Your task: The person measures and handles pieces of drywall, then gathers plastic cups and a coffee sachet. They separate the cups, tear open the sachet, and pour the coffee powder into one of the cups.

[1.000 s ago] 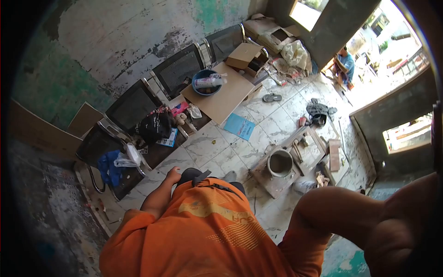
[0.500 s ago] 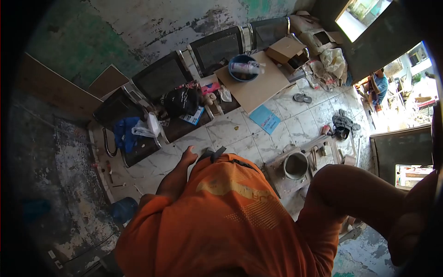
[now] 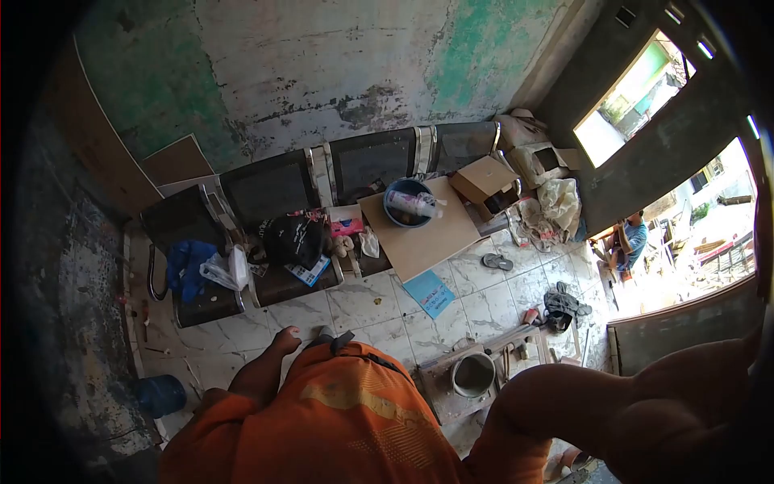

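Note:
My left hand [image 3: 285, 340] hangs beside the front of my orange shirt [image 3: 347, 419], over the tiled floor. Its fingers are loosely bent and somewhat apart, and I see nothing in them. Of my right arm [image 3: 580, 403], the forearm is bent up close to the camera at the right. The right hand is dark and cut off near the edge, so its fingers do not show. Beyond my right elbow, a grey bucket [image 3: 473, 376] stands on a low, dusty board [image 3: 439, 387], with several small tools next to it.
A row of metal chairs [image 3: 266, 189] lines the wall, bearing bags, a cardboard box [image 3: 484, 179] and a blue basin [image 3: 409, 203]. A blue water jug [image 3: 159, 395] lies left. Sandals [image 3: 497, 262] and a blue paper [image 3: 429, 293] are on the floor. Another person [image 3: 629, 242] is at the doorway.
My view has tilted up and shifted, so the chairs, bucket and my body appear lower and further left. My right arm stays raised by the camera; my left hand remains at my side.

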`<state>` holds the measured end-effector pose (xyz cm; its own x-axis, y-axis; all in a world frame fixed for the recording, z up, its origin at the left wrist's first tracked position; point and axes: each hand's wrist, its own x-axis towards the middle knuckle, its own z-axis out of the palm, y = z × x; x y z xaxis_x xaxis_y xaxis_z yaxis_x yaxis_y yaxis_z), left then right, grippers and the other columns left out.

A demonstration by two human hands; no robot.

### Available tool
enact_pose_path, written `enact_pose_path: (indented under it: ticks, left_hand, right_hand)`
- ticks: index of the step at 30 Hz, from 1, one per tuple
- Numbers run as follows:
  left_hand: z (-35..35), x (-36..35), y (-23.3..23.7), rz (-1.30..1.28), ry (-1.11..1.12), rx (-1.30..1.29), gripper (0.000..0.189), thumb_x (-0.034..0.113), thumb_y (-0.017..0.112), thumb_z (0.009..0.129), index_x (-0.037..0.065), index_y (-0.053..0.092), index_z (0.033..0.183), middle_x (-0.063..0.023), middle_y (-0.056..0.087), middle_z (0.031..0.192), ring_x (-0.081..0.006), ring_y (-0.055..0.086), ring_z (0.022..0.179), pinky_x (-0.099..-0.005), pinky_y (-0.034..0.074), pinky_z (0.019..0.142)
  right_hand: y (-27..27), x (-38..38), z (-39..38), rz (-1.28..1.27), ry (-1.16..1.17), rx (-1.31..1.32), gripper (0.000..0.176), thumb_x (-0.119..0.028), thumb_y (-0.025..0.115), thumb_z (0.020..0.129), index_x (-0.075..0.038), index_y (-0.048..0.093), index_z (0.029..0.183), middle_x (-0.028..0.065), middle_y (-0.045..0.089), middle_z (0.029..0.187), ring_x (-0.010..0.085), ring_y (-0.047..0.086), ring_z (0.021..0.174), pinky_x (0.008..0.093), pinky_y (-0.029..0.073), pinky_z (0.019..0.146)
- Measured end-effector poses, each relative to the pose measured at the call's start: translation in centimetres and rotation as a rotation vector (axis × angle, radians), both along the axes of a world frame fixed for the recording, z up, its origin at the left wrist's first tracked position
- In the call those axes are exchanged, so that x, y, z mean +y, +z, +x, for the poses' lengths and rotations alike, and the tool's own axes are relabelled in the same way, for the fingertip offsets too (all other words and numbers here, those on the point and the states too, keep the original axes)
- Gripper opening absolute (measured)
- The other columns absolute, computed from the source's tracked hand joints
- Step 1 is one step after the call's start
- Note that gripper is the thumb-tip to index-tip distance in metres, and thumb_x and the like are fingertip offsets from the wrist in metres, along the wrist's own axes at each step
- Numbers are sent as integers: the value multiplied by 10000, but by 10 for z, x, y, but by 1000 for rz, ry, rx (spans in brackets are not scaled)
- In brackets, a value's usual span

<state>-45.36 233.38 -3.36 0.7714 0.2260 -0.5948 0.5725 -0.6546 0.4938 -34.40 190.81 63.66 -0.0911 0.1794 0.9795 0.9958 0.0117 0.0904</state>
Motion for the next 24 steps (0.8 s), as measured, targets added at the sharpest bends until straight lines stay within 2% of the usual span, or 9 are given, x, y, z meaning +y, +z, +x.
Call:
enact_pose_path:
  ticks: [9,10,13,14,15,16,19,21,24]
  left_hand:
    - [34,-5,-22,-50,-81,-67,441,224,667,746,101,653,1169,-180,653,1214,-333,620,1140,-398,492,955]
    - [27,12,-80,-138,-95,-179,436,205,637,759,71,643,1174,-183,676,1141,-312,662,1005,-388,514,891]
    - [34,-13,-27,-55,-95,-122,447,244,646,771,132,652,1204,-186,669,1180,-332,654,1073,-396,512,907]
    - [37,-16,-16,-84,-31,-51,441,249,648,770,140,655,1198,-183,673,1173,-324,656,1074,-398,511,912]
    - [29,-22,-5,-116,29,36,435,253,651,769,148,657,1191,-181,677,1165,-317,657,1075,-401,510,916]
    - [20,-24,-1,-119,41,43,435,253,651,769,148,657,1191,-181,677,1165,-317,657,1075,-401,510,916]
    - [7,-22,-2,-114,30,51,409,257,648,773,159,668,1170,-174,684,1151,-320,659,1070,-403,513,915]
    - [-5,-23,-4,-106,61,89,394,257,642,772,165,680,1153,-167,692,1135,-320,666,1048,-399,520,904]
    - [-19,-19,-2,-121,115,134,389,235,634,756,164,695,1133,-161,701,1114,-308,670,1040,-386,520,905]
  right_hand:
    - [-15,21,23,-57,-117,-8,686,-455,324,1043,21,155,1507,212,486,1362,282,601,1120,364,539,879]
    - [-17,24,34,-82,-147,-7,687,-458,323,1043,21,155,1507,212,486,1363,282,601,1119,365,539,880]
    - [-25,27,70,-500,-382,-477,770,-598,256,1008,-44,150,1533,201,455,1416,286,588,1156,425,508,942]
    - [-63,33,40,-336,-704,165,819,-639,271,986,-65,109,1547,178,192,1585,334,534,1256,460,466,1022]
    - [-99,14,51,-195,-645,430,610,-399,569,968,55,479,1365,238,499,1409,324,553,1223,450,452,1009]
    - [-127,37,60,-39,-680,564,516,-294,583,971,131,535,1259,217,637,1224,313,606,1153,404,457,1013]
    - [-211,39,76,-200,-634,1125,389,-173,617,953,-19,577,1308,146,672,1166,225,632,1094,366,473,961]
    - [-297,24,78,-448,-613,1372,383,-165,634,944,-59,585,1309,107,684,1096,141,619,866,295,474,836]
    - [-479,-13,51,-697,-458,1776,363,-202,661,924,-70,623,1259,141,681,1172,225,670,1038,340,489,897]
